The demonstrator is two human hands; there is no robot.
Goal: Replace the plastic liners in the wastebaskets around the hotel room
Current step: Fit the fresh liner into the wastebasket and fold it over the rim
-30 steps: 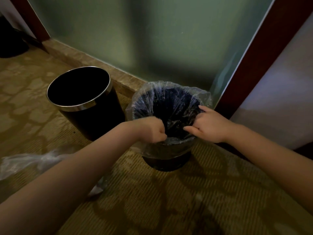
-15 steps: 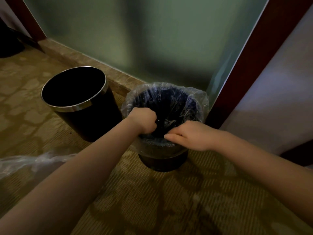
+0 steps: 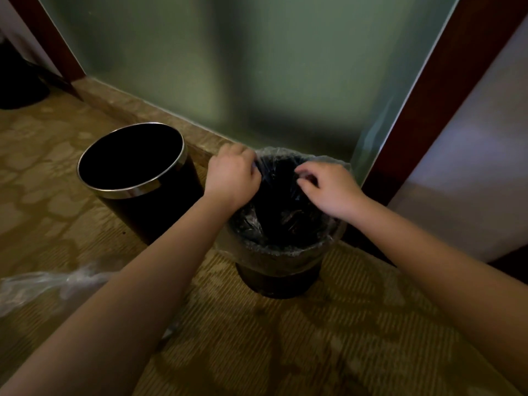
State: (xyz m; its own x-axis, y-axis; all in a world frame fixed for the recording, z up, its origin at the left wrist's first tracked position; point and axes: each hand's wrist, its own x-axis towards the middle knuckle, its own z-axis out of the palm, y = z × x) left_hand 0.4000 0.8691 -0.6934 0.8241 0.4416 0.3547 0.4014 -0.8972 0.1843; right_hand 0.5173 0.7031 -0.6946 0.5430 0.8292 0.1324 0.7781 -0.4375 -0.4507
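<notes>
A black wastebasket stands on the carpet with a clear plastic liner folded over its rim. My left hand grips the liner at the far left of the rim. Over the far right part of the opening, my right hand has its fingers curled and pinches the plastic. A second black wastebasket with a chrome rim stands to the left, with no liner in it.
A crumpled clear plastic bag lies on the carpet at the lower left. A frosted glass panel with a stone sill rises just behind both baskets. A dark wooden frame and a pale wall stand at the right.
Both hands have moved from the near side of the lined basket's rim to its far side, still working the plastic. The baskets stay where they were.
</notes>
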